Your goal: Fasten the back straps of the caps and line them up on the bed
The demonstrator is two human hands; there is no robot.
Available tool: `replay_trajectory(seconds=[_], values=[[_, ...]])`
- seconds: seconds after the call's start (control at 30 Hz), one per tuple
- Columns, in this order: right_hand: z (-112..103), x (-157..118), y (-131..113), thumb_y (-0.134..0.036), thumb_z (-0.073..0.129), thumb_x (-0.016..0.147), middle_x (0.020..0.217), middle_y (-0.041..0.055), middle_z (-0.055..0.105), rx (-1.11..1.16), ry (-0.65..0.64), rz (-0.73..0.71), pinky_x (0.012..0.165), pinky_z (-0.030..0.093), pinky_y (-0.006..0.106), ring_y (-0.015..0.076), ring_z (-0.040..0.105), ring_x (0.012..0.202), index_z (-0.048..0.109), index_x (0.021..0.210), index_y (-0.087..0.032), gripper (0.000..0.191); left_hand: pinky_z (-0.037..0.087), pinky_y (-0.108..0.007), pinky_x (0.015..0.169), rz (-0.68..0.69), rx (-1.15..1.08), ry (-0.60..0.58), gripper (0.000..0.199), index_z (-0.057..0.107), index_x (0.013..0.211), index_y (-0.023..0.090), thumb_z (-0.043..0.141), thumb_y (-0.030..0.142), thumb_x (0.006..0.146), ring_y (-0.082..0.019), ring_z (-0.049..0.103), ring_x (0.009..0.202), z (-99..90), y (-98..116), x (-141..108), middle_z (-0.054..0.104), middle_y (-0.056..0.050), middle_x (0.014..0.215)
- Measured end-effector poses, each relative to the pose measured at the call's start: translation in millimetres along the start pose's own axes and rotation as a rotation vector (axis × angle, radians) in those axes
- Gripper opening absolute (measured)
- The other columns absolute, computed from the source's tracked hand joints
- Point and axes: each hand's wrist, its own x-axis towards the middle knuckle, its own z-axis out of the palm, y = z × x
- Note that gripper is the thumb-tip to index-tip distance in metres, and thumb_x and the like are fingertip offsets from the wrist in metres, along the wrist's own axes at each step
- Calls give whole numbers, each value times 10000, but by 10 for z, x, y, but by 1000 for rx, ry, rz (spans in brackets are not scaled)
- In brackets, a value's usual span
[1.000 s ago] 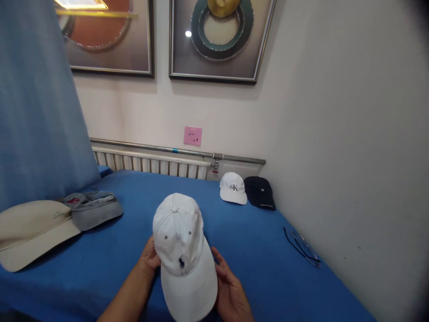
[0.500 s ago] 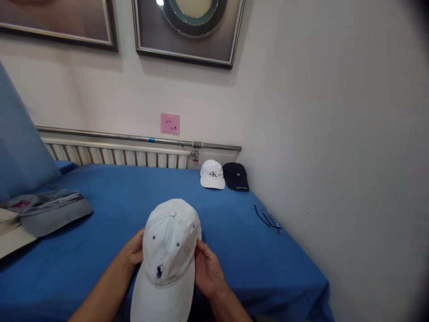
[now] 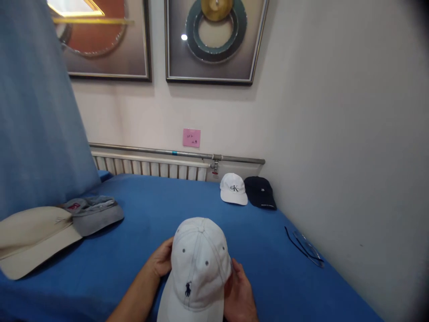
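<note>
A white baseball cap [image 3: 199, 264] with a small dark horse-rider emblem is held between my two hands, its brim pointing down toward me. My left hand [image 3: 163, 257] grips the cap's left side, with the fingertips hidden behind it. On the other side, my right hand [image 3: 239, 290] has its fingers at the cap's lower right edge, partly tucked behind and under it. The cap is close to the front of the blue-covered table [image 3: 147, 214].
At the back right sit a white cap [image 3: 233, 189] lettered CK and a black cap [image 3: 259, 192], side by side. Glasses [image 3: 304, 248] lie near the right edge. To the left are a beige cap [image 3: 36, 237] and a grey cap [image 3: 97, 214], beside a blue curtain [image 3: 43, 112].
The view has swung left and upward, so everything appears further right and lower, and more of the beige cap shows. Both hands still hold the white cap.
</note>
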Motion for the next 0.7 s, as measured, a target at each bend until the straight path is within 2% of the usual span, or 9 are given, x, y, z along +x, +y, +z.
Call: replay_trajectory(seconds=[0.13,0.3,0.53,0.7], values=[[38,-15,-41,-390,818,625,931,48,782,-36,-58,57,962,476,407,280,672,1049,761,880,-200,322,379,-521,1022,-19,9,-39,529,680,1174,132,740,263,664,-403,629,1103,70,-48,-15,754,-169,1027],[-52,40,-64,-477,791,653,1000,60,772,-81,-91,42,995,464,414,289,635,1130,762,953,-213,401,364,-530,1029,-7,14,-76,564,676,1181,126,748,309,652,-417,614,1118,106,-88,-32,743,-183,1054],[-113,116,-120,-485,802,621,973,86,774,-112,-114,76,981,478,476,336,606,1171,768,895,-225,379,350,-537,1033,17,-50,-99,494,661,1219,162,686,336,757,-403,613,1125,72,-137,-11,743,-174,1055],[-203,195,-189,-482,757,663,974,81,775,-110,-117,139,1006,466,477,328,590,1201,768,858,-231,317,331,-539,1049,62,-53,-115,541,654,1234,178,702,396,741,-412,594,1150,100,-160,-15,737,-170,1075]])
